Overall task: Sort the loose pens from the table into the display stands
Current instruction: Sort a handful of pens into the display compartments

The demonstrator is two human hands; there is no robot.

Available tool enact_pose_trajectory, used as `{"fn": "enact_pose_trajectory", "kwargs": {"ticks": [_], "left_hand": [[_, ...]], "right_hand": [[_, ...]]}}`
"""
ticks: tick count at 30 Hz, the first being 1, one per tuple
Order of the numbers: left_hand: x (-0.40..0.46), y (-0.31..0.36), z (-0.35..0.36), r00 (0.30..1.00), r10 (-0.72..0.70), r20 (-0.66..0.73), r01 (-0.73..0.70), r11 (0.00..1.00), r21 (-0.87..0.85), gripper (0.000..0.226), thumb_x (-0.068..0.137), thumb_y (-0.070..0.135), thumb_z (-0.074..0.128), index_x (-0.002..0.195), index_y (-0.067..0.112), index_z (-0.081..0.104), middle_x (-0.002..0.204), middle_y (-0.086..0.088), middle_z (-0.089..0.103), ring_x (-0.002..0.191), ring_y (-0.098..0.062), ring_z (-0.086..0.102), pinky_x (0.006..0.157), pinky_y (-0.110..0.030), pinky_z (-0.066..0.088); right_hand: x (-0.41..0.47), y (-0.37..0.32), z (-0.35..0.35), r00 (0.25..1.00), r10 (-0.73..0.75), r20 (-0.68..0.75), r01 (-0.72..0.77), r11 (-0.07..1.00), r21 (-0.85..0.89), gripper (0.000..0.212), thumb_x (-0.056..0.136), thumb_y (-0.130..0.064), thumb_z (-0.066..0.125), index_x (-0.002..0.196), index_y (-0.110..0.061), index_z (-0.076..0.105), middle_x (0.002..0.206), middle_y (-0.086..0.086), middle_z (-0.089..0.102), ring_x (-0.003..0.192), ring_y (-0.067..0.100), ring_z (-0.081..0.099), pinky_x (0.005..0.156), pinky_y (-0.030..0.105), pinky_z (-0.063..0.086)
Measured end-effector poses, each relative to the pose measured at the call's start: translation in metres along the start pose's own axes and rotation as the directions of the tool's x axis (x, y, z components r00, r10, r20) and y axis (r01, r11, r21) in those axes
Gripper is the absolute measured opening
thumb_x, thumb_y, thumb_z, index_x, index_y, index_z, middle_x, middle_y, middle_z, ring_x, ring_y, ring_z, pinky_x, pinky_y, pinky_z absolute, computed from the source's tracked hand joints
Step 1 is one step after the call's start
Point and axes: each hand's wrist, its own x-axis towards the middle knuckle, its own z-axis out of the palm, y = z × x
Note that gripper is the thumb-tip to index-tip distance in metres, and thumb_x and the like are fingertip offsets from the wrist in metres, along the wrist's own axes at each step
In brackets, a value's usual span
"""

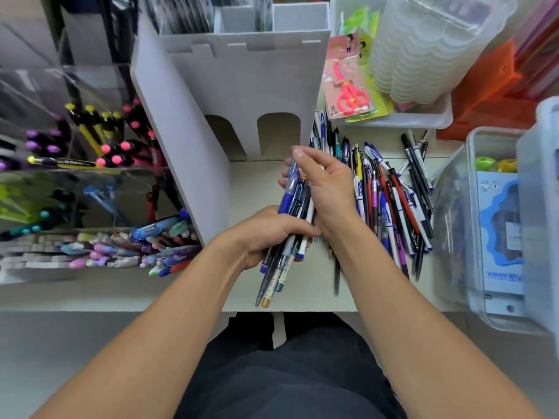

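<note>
My left hand (pixel 269 234) grips a bundle of pens (pixel 281 264) over the middle of the table, their tips slanting down toward the front edge. My right hand (pixel 323 189) is above it, thumb and fingers pinching a blue pen (pixel 289 192) at the top of that bundle. A heap of loose pens (pixel 390 195) lies on the table just right of my hands. Clear display stands (pixel 75 140) with coloured pens fill the left side. A white display stand (pixel 242 86) with two arched openings rises behind my hands.
Packaged red scissors (pixel 351 80) lean in a white tray (pixel 423 119) at the back right beside stacked clear containers (pixel 423 46). A clear plastic bin (pixel 496 231) holding a blue box stands at the right. The table's front edge (pixel 151 300) runs below my hands.
</note>
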Motion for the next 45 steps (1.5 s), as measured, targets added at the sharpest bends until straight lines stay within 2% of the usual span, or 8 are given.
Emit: {"fn": "enact_pose_trajectory", "kwargs": {"ticks": [11,16,24,29,33,38,42,45], "left_hand": [[-0.007,0.003,0.007,0.999,-0.04,-0.034,0.036,0.993,-0.115,0.023,0.087,-0.012,0.061,0.093,0.007,0.052,0.056,-0.007,0.051,0.047,-0.018,0.051,0.044,-0.026,0.047],[-0.061,0.028,-0.001,0.975,0.148,-0.165,-0.183,0.957,-0.223,0.015,0.09,-0.001,0.065,0.091,0.011,0.056,0.064,-0.004,0.05,0.048,-0.013,0.048,0.044,-0.023,0.042],[-0.165,0.009,-0.034,0.858,0.243,-0.452,-0.508,0.532,-0.678,0.012,0.09,0.004,0.061,0.096,0.014,0.055,0.069,-0.002,0.05,0.048,-0.01,0.046,0.043,-0.019,0.043],[-0.181,-0.008,-0.08,0.84,0.187,-0.509,-0.542,0.323,-0.776,0.023,0.07,0.008,0.068,0.087,0.011,0.053,0.067,-0.002,0.048,0.049,-0.01,0.047,0.046,-0.02,0.046],[-0.18,-0.025,-0.104,0.871,0.218,-0.44,-0.488,0.285,-0.825,0.041,0.075,0.017,0.075,0.112,0.012,0.06,0.107,-0.009,0.05,0.101,-0.023,0.05,0.094,-0.029,0.045],[-0.179,-0.036,-0.131,0.833,0.227,-0.504,-0.549,0.239,-0.801,0.068,0.059,0.021,0.086,0.121,0.003,0.066,0.105,-0.013,0.06,0.098,-0.029,0.06,0.101,-0.041,0.05],[-0.186,-0.038,-0.144,0.624,0.301,-0.722,-0.679,0.665,-0.31,0.043,0.074,0.012,0.076,0.114,0.009,0.061,0.089,-0.013,0.065,0.076,-0.026,0.064,0.069,-0.046,0.058],[-0.188,-0.042,-0.148,0.47,0.506,-0.723,-0.6,0.784,0.159,0.036,0.077,0.01,0.068,0.109,0.024,0.061,0.097,-0.001,0.073,0.088,-0.021,0.071,0.078,-0.047,0.059]], "right_hand": [[0.002,-0.021,-0.029,0.971,0.109,0.214,0.026,0.838,-0.545,0.029,0.103,-0.026,0.05,0.114,-0.014,0.074,0.114,0.004,0.073,0.111,0.02,0.066,0.095,0.043,0.054],[-0.042,-0.053,-0.02,0.954,-0.194,0.229,0.268,0.893,-0.362,0.038,0.098,-0.046,0.048,0.128,-0.026,0.06,0.122,-0.003,0.067,0.116,0.012,0.064,0.099,0.043,0.055],[-0.122,-0.065,0.071,0.359,-0.304,0.883,0.904,0.348,-0.248,0.134,0.053,-0.068,0.081,0.153,0.001,0.025,0.163,0.012,0.023,0.155,0.028,0.013,0.125,0.048,0.018],[-0.148,-0.033,0.125,0.186,-0.458,0.869,0.965,0.251,-0.074,0.106,0.079,-0.078,0.054,0.141,0.007,0.038,0.151,0.024,0.036,0.151,0.038,0.024,0.122,0.054,0.023],[-0.156,-0.009,0.158,0.123,-0.531,0.839,0.991,0.116,-0.072,0.087,0.09,-0.073,0.042,0.136,0.001,0.045,0.143,0.024,0.047,0.144,0.041,0.037,0.119,0.052,0.028],[-0.15,-0.007,0.183,0.234,-0.384,0.893,0.968,0.173,-0.179,0.083,0.092,-0.072,0.039,0.134,-0.002,0.056,0.139,0.014,0.052,0.137,0.032,0.045,0.113,0.047,0.038],[-0.16,-0.034,0.198,0.556,-0.393,0.733,0.772,0.572,-0.278,0.045,0.092,-0.061,0.06,0.112,-0.021,0.068,0.09,-0.002,0.07,0.082,0.018,0.068,0.073,0.04,0.057],[-0.144,-0.04,0.227,0.67,-0.295,0.681,0.717,0.496,-0.49,0.025,0.079,-0.04,0.083,0.091,-0.023,0.069,0.066,-0.001,0.067,0.055,0.015,0.06,0.057,0.039,0.054]]}}
